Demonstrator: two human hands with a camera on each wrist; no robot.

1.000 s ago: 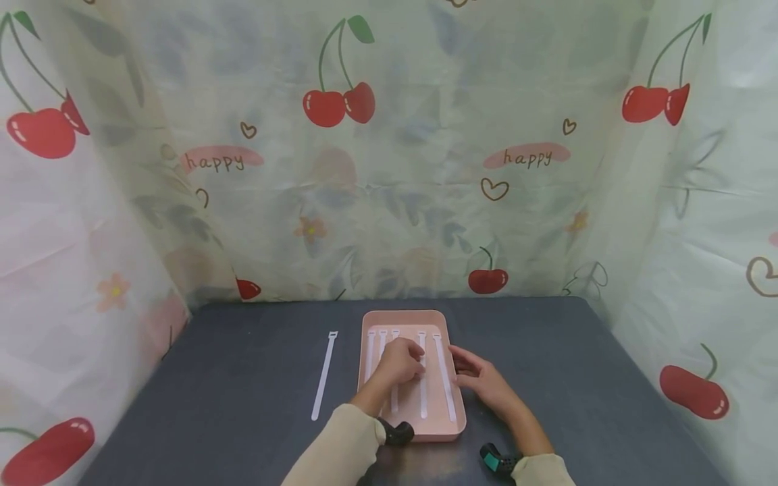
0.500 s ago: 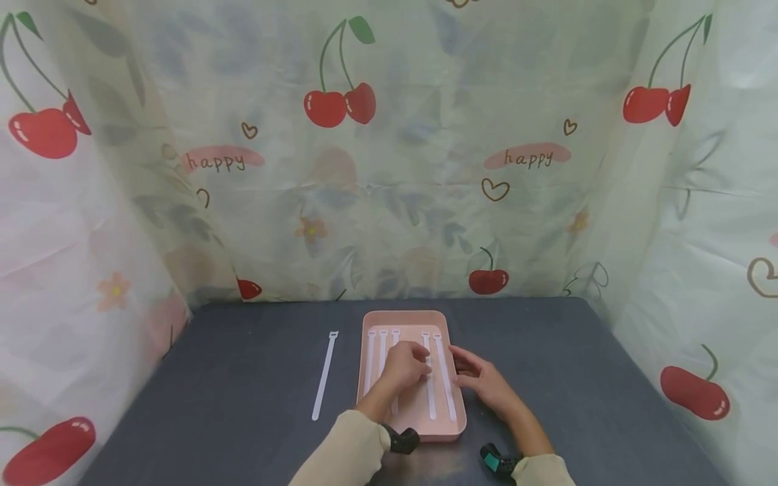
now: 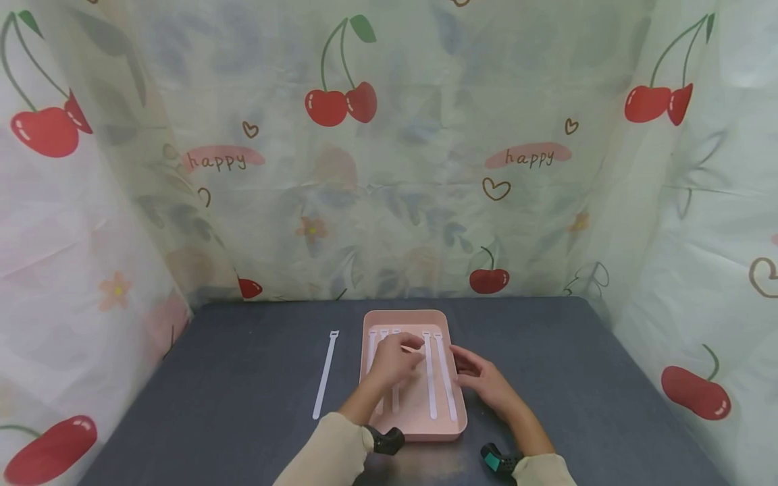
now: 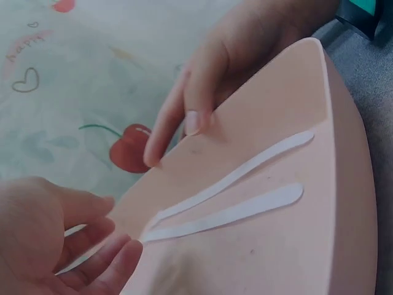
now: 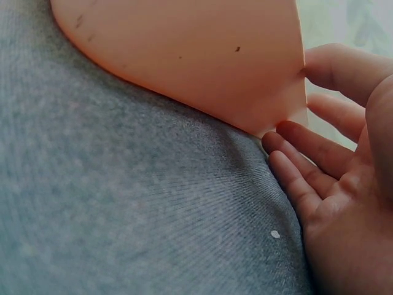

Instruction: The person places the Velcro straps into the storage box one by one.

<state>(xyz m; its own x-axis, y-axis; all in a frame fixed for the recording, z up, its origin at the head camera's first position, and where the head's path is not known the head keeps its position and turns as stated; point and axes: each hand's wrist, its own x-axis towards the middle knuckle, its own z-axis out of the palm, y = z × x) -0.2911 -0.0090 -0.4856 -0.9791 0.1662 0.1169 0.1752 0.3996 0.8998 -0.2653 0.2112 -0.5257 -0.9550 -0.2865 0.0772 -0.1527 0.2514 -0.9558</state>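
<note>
Your left hand [image 3: 394,361] sits over the middle of the shallow pink plastic tray [image 3: 446,429], fingers loosely curled and a bit spread, tips hovering just above the white flat cable-tie strips [image 3: 429,375] lined up inside. From the left wrist view I can't tell for sure if you're touching a strip or pinching one; the fingers [image 4: 92,258] look relaxed and apart, holding nothing.

Your right hand [image 3: 483,378] is at the tray's 3 o'clock edge, thumb on the rim and the other fingers [image 5: 307,160] against the outer wall, down on the dark grey table [image 3: 243,378]. That looks like bracing, so the tray doesn't skate while the other hand works inside.

The strips lie parallel, heads toward 12 o'clock, which keeps them easy to single out. One more white strip [image 3: 325,374] lies by itself on the table at the tray's 9 o'clock, well apart from both hands.
</note>
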